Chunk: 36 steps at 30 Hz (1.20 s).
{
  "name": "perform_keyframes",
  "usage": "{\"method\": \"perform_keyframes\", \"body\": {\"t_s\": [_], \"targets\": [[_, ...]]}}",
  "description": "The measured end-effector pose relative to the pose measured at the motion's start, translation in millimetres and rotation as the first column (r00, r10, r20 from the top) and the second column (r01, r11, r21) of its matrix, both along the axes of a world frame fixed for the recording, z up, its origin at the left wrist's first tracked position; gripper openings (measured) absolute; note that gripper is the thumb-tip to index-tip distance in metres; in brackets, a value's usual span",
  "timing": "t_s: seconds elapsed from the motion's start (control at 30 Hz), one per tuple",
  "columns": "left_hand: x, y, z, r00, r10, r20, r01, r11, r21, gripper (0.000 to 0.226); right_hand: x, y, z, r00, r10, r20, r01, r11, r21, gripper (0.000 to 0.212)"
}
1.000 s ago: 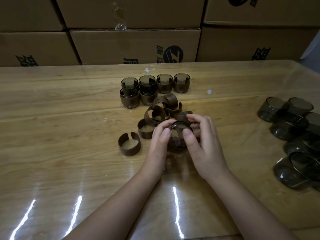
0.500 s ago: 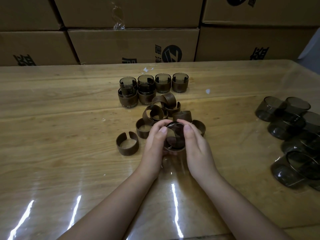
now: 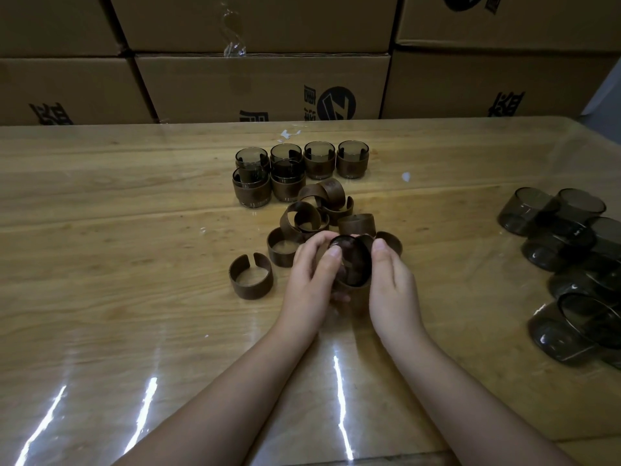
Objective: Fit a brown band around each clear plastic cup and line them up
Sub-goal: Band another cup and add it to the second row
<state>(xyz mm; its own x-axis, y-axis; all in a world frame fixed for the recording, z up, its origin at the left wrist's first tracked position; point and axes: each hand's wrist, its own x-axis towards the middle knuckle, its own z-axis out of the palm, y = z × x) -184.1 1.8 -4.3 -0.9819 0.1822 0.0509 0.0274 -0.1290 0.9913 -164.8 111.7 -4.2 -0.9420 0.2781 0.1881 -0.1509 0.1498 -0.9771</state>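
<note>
in the centre of the frame, a clear plastic cup [image 3: 353, 264] held between both hands, mouth tipped toward the camera. around its lower part, a brown band [image 3: 351, 288], partly hidden by the fingers; how fully seated, impossible to tell. whether resting on the table [image 3: 134, 213] or lifted off it, also impossible to tell.

left hand [image 3: 311, 274] on the left side of the cup, fingers curled round it, thumb [image 3: 332, 255] laid up against the rim. right hand [image 3: 391, 284] on the right side, palm turned inward, thumb [image 3: 379, 247] pointing up beside the rim, remaining fingers wrapped behind and under, mostly out of sight. both hands closed on the cup, neither one spread wide. left forearm [image 3: 218, 398] and right forearm [image 3: 470, 398] reaching in from the bottom edge, angled toward each other at the wrists.

just above the hands, a heap of loose bands [image 3: 356, 223], some upright, some leaning on one another. left of the hands, apart from the heap, one split band [image 3: 250, 280] lying flat with its gap toward the top of the frame.

upper centre, six banded cups [image 3: 319, 159] standing upright: four in a back row, two more in front of its left end, touching.

at the right edge, a cluster of bare cups [image 3: 554, 230], several on their sides.

along the top, stacked cardboard boxes [image 3: 262, 85] behind the table.
</note>
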Motion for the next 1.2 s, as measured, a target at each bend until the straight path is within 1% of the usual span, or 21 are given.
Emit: {"method": "perform_keyframes", "body": {"t_s": [0.07, 0.13, 0.2, 0.27, 0.3, 0.37, 0.4, 0.47, 0.57, 0.63, 0.77, 0.83, 0.9, 1.0, 1.13, 1.2], "targets": [[0, 1, 0, 1.000, 0.015, 0.001, -0.015, 1.000, -0.013, 0.055, -2, 2, 1, 1.000, 0.004, 0.011, -0.004, 1.000, -0.013, 0.034], [0, 0, -1, 1.000, 0.017, 0.007, -0.017, 1.000, 0.022, 0.057, -3, 2, 4, 0.999, 0.045, 0.015, -0.045, 0.999, -0.026, 0.033], [-1, -2, -1, 1.000, -0.011, 0.011, 0.009, 0.994, 0.107, 0.061, -3, 1, 6, 0.995, 0.100, 0.032, -0.096, 0.991, -0.094, 0.032], [-1, -5, -1, 0.998, -0.049, 0.031, 0.041, 0.974, 0.222, 0.063, -3, 0, 6, 0.985, 0.162, 0.061, -0.146, 0.966, -0.214, 0.028], [-2, -6, 0, 0.996, -0.064, 0.056, 0.046, 0.961, 0.272, 0.066, -2, 0, 6, 0.977, 0.197, 0.080, -0.170, 0.952, -0.255, 0.029], [-3, -7, 3, 0.986, -0.113, 0.122, 0.066, 0.938, 0.340, 0.073, -2, -1, 5, 0.958, 0.253, 0.134, -0.207, 0.934, -0.290, 0.046], [-3, -7, 4, 0.978, -0.147, 0.148, 0.086, 0.930, 0.357, 0.071, -3, -1, 5, 0.949, 0.273, 0.159, -0.214, 0.925, -0.315, 0.055], [-5, -6, 4, 0.966, -0.182, 0.185, 0.104, 0.924, 0.368, 0.067, -4, -1, 5, 0.936, 0.293, 0.195, -0.208, 0.907, -0.365, 0.063], [-6, -5, 4, 0.959, -0.184, 0.215, 0.091, 0.920, 0.382, 0.061, -5, 0, 6, 0.931, 0.305, 0.203, -0.202, 0.889, -0.410, 0.062], [-6, -5, 4, 0.957, -0.186, 0.222, 0.089, 0.919, 0.385, 0.062, -5, 1, 8, 0.932, 0.314, 0.182, -0.207, 0.872, -0.443, 0.064], [-6, -7, 5, 0.957, -0.205, 0.204, 0.109, 0.910, 0.401, 0.054, -5, 1, 10, 0.934, 0.324, 0.154, -0.183, 0.800, -0.572, 0.068], [-6, -7, 5, 0.954, -0.219, 0.204, 0.121, 0.905, 0.408, 0.050, -6, 2, 10, 0.937, 0.315, 0.149, -0.158, 0.766, -0.623, 0.066], [-6, -8, 5, 0.951, -0.234, 0.205, 0.129, 0.897, 0.424, 0.046, -6, 3, 10, 0.939, 0.313, 0.143, -0.138, 0.723, -0.676, 0.059], [-7, -9, 4, 0.947, -0.253, 0.197, 0.141, 0.881, 0.451, 0.048, -8, 6, 11, 0.933, 0.338, 0.123, -0.130, 0.636, -0.760, 0.048], [-10, -12, 4, 0.938, -0.270, 0.219, 0.127, 0.853, 0.507, 0.058, -9, 9, 12, 0.918, 0.387, 0.082, -0.173, 0.580, -0.796, 0.049], [-12, -14, 4, 0.936, -0.271, 0.226, 0.118, 0.843, 0.525, 0.056, -8, 11, 13, 0.909, 0.413, 0.049, -0.211, 0.560, -0.801, 0.044]]}}
